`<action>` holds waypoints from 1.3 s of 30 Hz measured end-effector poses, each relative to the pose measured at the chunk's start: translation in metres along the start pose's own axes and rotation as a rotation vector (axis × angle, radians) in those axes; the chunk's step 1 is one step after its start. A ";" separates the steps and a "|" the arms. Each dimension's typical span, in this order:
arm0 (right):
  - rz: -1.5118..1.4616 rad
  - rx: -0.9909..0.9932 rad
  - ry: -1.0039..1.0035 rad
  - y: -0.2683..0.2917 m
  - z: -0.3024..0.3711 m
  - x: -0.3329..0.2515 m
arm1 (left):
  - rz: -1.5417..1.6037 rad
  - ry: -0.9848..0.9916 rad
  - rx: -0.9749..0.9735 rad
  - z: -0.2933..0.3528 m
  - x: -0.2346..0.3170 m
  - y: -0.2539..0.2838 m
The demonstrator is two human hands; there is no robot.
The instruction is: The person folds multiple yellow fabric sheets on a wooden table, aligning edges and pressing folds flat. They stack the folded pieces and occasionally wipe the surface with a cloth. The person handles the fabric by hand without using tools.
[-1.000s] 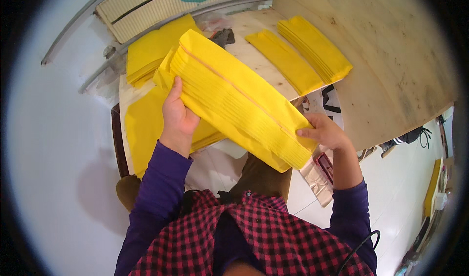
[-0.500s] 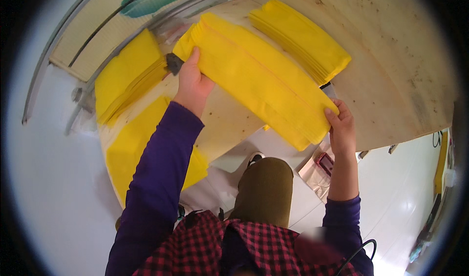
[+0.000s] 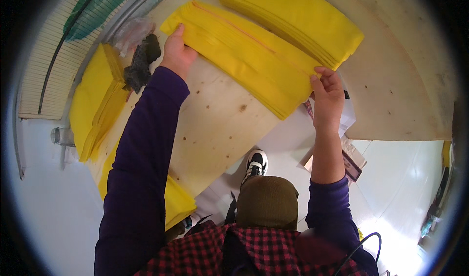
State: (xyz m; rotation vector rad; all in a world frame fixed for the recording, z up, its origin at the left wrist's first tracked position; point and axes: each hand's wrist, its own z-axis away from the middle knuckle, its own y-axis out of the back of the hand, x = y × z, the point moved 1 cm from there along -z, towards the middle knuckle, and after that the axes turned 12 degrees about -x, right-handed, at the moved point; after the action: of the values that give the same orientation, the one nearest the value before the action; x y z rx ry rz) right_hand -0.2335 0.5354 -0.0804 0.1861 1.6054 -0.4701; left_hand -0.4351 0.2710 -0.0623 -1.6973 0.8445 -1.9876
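Note:
A long stack of folded yellow cloth (image 3: 244,56) stretches between my two hands, a thin orange line running along it. My left hand (image 3: 178,53) grips its left end, thumb on top and the other fingers hidden beneath. At the right corner, my right hand (image 3: 328,93) pinches the edge between thumb and fingers. Just beyond lies a second yellow cloth stack (image 3: 293,17), close alongside. The held stack is low over the wooden table (image 3: 215,115); whether it touches the surface I cannot tell.
Left of my forearm, another yellow stack (image 3: 95,100) sits by a crumpled dark grey cloth (image 3: 142,61) and clear plastic (image 3: 132,34). More yellow cloth (image 3: 177,202) lies partly under my left arm. A curved board (image 3: 395,66) rises at the right.
Both hands have carried the yellow stack away from me, bringing it alongside the far stack. My view has shifted, and more bare table and the dark grey cloth now show.

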 end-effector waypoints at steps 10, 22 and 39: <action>0.211 -0.026 -0.035 0.003 0.001 0.002 | -0.058 0.013 0.005 -0.016 -0.006 0.017; 0.300 -0.066 -0.117 0.003 0.005 -0.005 | -0.102 0.048 0.141 -0.038 -0.004 0.038; 0.226 -0.089 -0.068 0.007 0.005 0.004 | -1.462 -0.687 -0.093 0.002 0.003 0.025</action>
State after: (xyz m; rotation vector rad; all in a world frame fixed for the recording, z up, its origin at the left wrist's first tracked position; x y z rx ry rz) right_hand -0.2264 0.5393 -0.0858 0.2772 1.5139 -0.2279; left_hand -0.4356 0.2499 -0.0764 -3.1990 -0.8320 -1.5937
